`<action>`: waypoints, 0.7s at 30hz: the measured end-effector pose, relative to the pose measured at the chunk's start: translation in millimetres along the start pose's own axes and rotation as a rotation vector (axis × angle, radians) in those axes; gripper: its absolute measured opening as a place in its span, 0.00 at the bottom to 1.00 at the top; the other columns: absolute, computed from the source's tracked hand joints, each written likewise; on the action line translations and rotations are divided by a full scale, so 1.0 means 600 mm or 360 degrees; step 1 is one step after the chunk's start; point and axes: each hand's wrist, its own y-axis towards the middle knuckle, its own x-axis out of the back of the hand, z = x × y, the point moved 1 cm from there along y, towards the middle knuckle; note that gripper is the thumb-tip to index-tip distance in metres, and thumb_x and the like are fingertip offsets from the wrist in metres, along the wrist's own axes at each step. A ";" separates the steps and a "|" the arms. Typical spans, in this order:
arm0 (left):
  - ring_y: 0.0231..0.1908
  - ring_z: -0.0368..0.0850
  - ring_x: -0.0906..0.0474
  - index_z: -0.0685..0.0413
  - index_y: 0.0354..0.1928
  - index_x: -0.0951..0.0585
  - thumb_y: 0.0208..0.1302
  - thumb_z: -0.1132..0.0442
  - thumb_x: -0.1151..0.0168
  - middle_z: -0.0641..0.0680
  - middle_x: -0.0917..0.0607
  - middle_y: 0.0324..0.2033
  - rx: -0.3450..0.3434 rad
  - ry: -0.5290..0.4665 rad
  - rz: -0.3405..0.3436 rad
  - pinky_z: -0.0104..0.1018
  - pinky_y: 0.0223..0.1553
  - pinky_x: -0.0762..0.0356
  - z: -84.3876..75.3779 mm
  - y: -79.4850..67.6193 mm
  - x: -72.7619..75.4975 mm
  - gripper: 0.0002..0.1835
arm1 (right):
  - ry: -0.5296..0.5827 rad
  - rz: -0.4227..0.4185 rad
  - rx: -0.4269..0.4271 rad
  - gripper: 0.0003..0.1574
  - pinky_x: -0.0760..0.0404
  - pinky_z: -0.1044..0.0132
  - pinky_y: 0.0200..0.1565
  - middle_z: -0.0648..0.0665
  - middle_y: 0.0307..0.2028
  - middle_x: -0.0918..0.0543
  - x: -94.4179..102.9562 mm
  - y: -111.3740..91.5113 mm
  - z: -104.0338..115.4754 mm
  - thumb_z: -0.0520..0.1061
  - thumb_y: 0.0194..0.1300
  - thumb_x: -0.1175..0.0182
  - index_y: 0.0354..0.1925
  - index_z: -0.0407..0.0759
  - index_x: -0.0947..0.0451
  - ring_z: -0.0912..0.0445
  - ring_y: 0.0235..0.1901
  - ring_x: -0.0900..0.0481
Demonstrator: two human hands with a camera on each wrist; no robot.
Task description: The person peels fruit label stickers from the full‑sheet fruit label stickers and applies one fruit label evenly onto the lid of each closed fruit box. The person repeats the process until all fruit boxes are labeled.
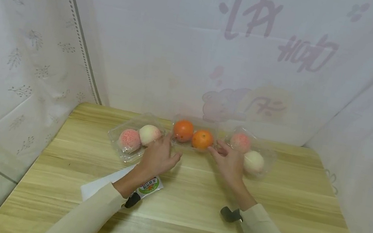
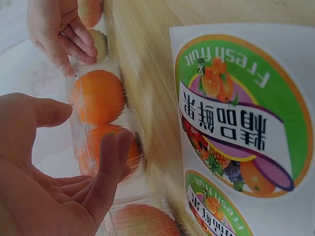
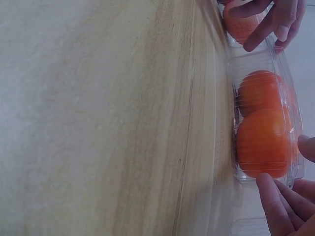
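A clear plastic box [image 3: 253,63] with two oranges [image 1: 183,130] inside sits at the far side of the table. At its left end is my left hand [image 1: 159,157], thumb and fingers spread apart with nothing between them. My right hand [image 1: 229,162] is at the other end, fingertips right at the box's corner, thumb close by the lid edge. Another clear box [image 1: 122,153] with two pink-and-cream peaches [image 1: 129,140] lies to the left, partly behind my left hand. On the right, a third box [image 1: 268,162] also holds two peaches [image 1: 253,162].
Under my left forearm lies a white sheet of round "Fresh fruit" stickers [image 2: 241,118], partly covered in the head view. The wooden table [image 1: 189,214] ends at a white printed curtain [image 1: 168,48] behind the boxes. Patterned cloth [image 1: 18,45] hangs at the left.
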 end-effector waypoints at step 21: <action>0.28 0.51 0.19 0.68 0.54 0.19 0.66 0.51 0.32 0.56 0.17 0.33 -0.0102 -0.0022 -0.0120 0.48 0.25 0.20 0.016 -0.031 -0.009 0.26 | -0.0065 0.0017 0.0052 0.31 0.10 0.44 0.49 0.37 0.44 0.06 0.021 -0.039 0.002 0.52 0.68 0.19 0.61 0.36 0.12 0.43 0.41 0.06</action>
